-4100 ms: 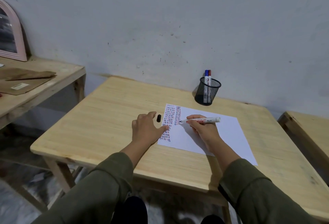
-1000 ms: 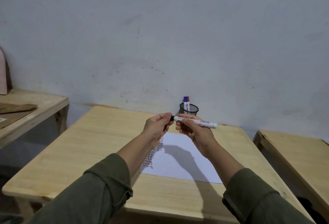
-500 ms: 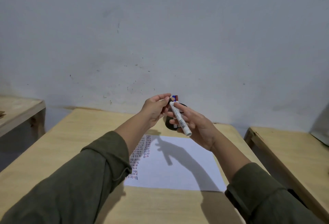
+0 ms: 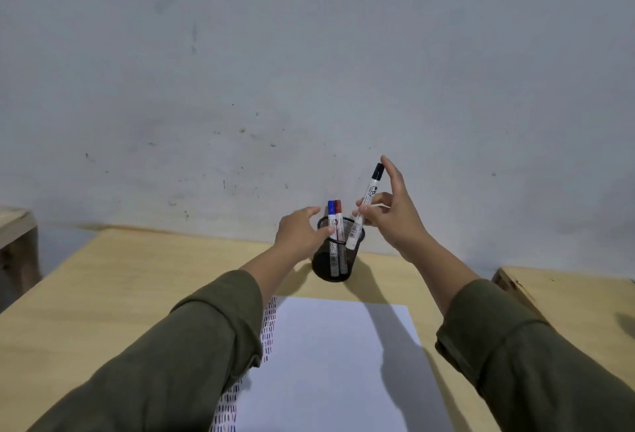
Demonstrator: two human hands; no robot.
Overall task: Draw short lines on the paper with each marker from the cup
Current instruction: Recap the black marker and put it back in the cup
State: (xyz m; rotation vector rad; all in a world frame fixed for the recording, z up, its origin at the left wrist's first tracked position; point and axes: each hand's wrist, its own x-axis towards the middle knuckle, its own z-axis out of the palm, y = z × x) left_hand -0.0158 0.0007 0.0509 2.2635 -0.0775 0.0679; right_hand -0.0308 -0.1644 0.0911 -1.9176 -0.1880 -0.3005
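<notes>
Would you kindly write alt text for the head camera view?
A right hand lowers a capped black marker into a mesh cup holding blue and red markers, while the left hand steadies the cup. Lined paper lies nearer.

Scuffed grey wall (image 4: 309,71), light wooden table (image 4: 120,287), wooden benches either side

Both forearms wear olive-green long sleeves, cuffs bunched behind the bare left hand (image 4: 302,230) and right hand (image 4: 398,215).
</notes>
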